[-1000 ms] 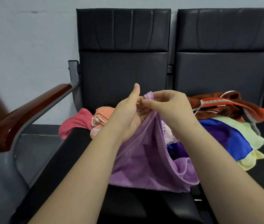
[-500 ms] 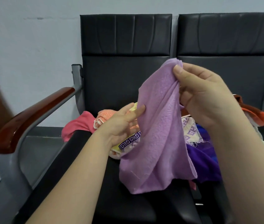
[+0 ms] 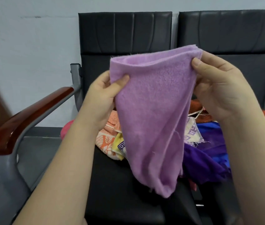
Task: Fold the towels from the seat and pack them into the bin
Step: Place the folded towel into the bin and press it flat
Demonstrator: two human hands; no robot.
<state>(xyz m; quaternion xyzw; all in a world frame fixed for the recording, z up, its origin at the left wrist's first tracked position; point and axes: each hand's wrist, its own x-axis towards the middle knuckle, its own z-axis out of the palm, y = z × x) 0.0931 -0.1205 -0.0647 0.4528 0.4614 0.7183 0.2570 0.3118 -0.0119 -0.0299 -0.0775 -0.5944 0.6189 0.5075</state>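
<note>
Folding step: we hold the lilac towel (image 3: pixel 153 111) up in the air, doubled along its top edge, with the lower end hanging in a loose point. We judge this to be the first fold, not yet squared.
Grip, left: our left hand (image 3: pixel 102 98) pinches the top left corner, thumb on the front face, fingers behind the cloth.
Grip, right: our right hand (image 3: pixel 218 88) pinches the top right corner, thumb in front, the other fingers curled behind.
Towel position: above the seat (image 3: pixel 120 184), not resting on it, and in front of the pile.
Progress: early, by our reckoning. No finished towel shows and the bin is not in view, so we cannot tell what is packed.
Left to do: finish this fold, then the unfolded heap: orange patterned towel (image 3: pixel 105 135), key-border towel (image 3: pixel 192 132), dark purple towel (image 3: pixel 201 164), blue towel (image 3: pixel 213 132), rust towel (image 3: pixel 198 108), pink towel (image 3: pixel 64 132).
Surroundings: wooden armrest (image 3: pixel 31 114) on the left, second seat (image 3: pixel 226 38) on the right.
In the way: the heap crowds the back of the cushion, and the hanging end may drag on it.
</note>
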